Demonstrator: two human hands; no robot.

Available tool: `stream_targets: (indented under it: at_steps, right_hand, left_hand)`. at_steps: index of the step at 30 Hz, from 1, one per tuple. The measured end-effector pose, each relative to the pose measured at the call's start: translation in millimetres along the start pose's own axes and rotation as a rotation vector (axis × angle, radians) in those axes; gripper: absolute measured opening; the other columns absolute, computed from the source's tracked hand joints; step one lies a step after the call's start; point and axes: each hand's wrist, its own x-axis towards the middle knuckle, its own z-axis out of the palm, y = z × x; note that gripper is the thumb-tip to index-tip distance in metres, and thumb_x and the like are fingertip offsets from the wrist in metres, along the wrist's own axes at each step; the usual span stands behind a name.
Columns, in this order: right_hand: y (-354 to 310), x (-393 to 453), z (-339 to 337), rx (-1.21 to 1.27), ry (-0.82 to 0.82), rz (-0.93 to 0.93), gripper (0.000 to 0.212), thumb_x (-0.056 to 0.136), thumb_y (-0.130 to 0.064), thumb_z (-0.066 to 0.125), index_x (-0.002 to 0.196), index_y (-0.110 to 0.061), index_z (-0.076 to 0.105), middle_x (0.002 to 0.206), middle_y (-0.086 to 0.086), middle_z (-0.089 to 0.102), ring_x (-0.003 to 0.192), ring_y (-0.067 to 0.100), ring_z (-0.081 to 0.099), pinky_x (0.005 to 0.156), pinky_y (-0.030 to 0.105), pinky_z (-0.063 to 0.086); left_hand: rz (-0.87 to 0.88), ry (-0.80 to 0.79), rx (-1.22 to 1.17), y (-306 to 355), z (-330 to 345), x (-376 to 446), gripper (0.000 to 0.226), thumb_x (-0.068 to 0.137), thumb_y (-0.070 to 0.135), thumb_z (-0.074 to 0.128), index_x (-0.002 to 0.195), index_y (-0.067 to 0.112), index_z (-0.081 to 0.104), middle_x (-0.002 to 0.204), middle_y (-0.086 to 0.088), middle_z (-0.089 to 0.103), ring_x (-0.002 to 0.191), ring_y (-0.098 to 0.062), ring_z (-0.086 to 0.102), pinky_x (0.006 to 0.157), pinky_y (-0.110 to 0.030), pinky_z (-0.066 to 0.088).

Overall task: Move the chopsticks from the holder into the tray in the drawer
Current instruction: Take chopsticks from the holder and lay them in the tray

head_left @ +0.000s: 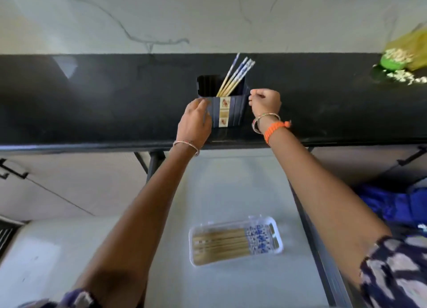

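- Glossy black stone forms the tabletop (pixel 92 99), a long slab under a pale wall veined like marble (pixel 138 18); an open drawer (pixel 231 180) with a smooth light-grey floor lies below its front edge.
- Fingers (pixel 203 104) of the left hand (pixel 195 125) lie flat against the left wall of the holder (pixel 233 111), pressed to it rather than wrapped round it.
- Fingers (pixel 254 97) of the right hand (pixel 265 103) are curled narrow just beside the holder's upper right corner; whether they touch the rim cannot be told.
- That holder is a dark, ribbed, square-mouthed plastic box with a pale picture strip down its front, standing upright near the tabletop's front edge between the two hands.
- A few chopsticks (pixel 233 76) lean in it toward the right: slim bamboo-coloured shafts with blue-and-white patterned tops.
- Thin metal bangles circle both wrists, and a knotted orange band (pixel 273 129) sits on the right one.
- Down in the drawer, a clear rounded-rectangle tray (pixel 276 222) holds more chopsticks (pixel 221 244) lying flat side by side, patterned ends to the right.
- At the far right of the tabletop, well apart, a yellow-green bag (pixel 406 53) has pale bits spilled beside it.
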Motion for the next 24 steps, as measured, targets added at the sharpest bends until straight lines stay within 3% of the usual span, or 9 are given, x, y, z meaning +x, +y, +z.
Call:
stream_targets:
  at_steps: [1,2,3,4,7,12,16,20,24]
  right_hand:
    - [-1.4,13.7,6.0,-0.08,0.009,-0.023,0.025,0.083,-0.001,0.049,0.082,-0.001,0.074,0.096,0.036,0.062,0.102,0.019,0.065,0.079,0.038,0.053]
    - [-4.3,25.7,11.7,-0.141,0.02,-0.033,0.024,0.084,-0.002,0.05,0.063,-0.008,0.059,0.079,-0.004,0.037,0.085,0.013,0.027,0.071,0.035,0.048]
    - [-7.0,36.1,16.8,-0.176,0.019,-0.019,0.026,0.086,-0.006,0.052,0.064,0.005,0.062,0.066,-0.001,0.056,0.063,0.025,0.047,0.067,0.033,0.044]
    - [-8.6,47.6,21.9,-0.18,0.019,-0.005,0.036,0.088,-0.012,0.055,0.052,-0.015,0.049,0.057,-0.002,0.045,0.059,0.021,0.041,0.064,0.03,0.039]
    - [-17.2,70.1,34.0,-0.153,-0.052,0.059,0.047,0.086,-0.033,0.063,0.052,-0.022,0.033,0.056,-0.004,0.034,0.053,0.014,0.035,0.062,0.024,0.036]
    - [-26.3,94.4,51.9,-0.159,-0.067,0.058,0.016,0.08,-0.023,0.072,0.076,-0.007,0.072,0.076,0.007,0.068,0.068,0.018,0.064,0.065,0.029,0.056]
    - [-27.5,97.8,55.8,-0.115,-0.015,0.127,0.012,0.077,-0.018,0.069,0.069,-0.009,0.068,0.07,0.003,0.066,0.062,0.018,0.064,0.065,0.028,0.055]
    - [-22.6,100.5,58.4,-0.06,-0.027,0.165,0.042,0.078,-0.018,0.063,0.044,-0.018,0.038,0.049,-0.003,0.042,0.044,0.013,0.039,0.056,0.028,0.039]
    - [-24.0,103.2,59.2,-0.04,-0.072,0.165,0.017,0.082,-0.018,0.067,0.072,-0.004,0.068,0.076,0.008,0.069,0.068,0.02,0.063,0.072,0.033,0.056]
  left_hand:
    - [0.06,-0.029,0.053,-4.0,1.0,8.2,0.037,0.088,0.005,0.042,0.123,0.004,0.051,0.13,-0.016,0.054,0.122,-0.03,0.049,0.103,-0.039,0.042]
    - [0.117,-0.06,0.099,-9.0,2.3,15.8,0.037,0.088,0.006,0.042,0.125,0.004,0.05,0.133,-0.016,0.052,0.125,-0.031,0.046,0.106,-0.04,0.04]
    - [0.155,-0.093,0.143,-14.4,3.1,21.7,0.038,0.089,0.008,0.043,0.127,0.005,0.049,0.136,-0.016,0.05,0.129,-0.03,0.043,0.109,-0.04,0.036]
    - [0.167,-0.131,0.183,-19.5,4.1,28.9,0.04,0.09,0.01,0.043,0.13,0.006,0.045,0.139,-0.015,0.047,0.133,-0.029,0.039,0.113,-0.04,0.031]
    - [0.132,-0.234,0.259,-32.7,7.4,45.7,0.043,0.094,0.018,0.041,0.137,0.01,0.038,0.144,-0.01,0.043,0.139,-0.024,0.03,0.117,-0.038,0.019]
    - [0.076,-0.21,0.134,-38.6,8.9,53.2,0.036,0.096,0.016,0.038,0.131,0.013,0.047,0.139,-0.01,0.05,0.136,-0.024,0.037,0.11,-0.037,0.033]
    - [0.075,-0.188,0.116,-40.0,11.2,53.0,0.037,0.097,0.017,0.036,0.132,0.013,0.047,0.139,-0.008,0.05,0.136,-0.022,0.037,0.111,-0.035,0.03]
    - [0.071,-0.177,0.11,-39.3,15.7,54.0,0.037,0.097,0.018,0.035,0.132,0.013,0.047,0.139,-0.007,0.05,0.136,-0.022,0.038,0.113,-0.034,0.028]
    - [0.062,-0.175,0.096,-38.9,17.0,54.0,0.037,0.097,0.018,0.036,0.132,0.013,0.047,0.139,-0.007,0.05,0.136,-0.022,0.037,0.112,-0.033,0.029]
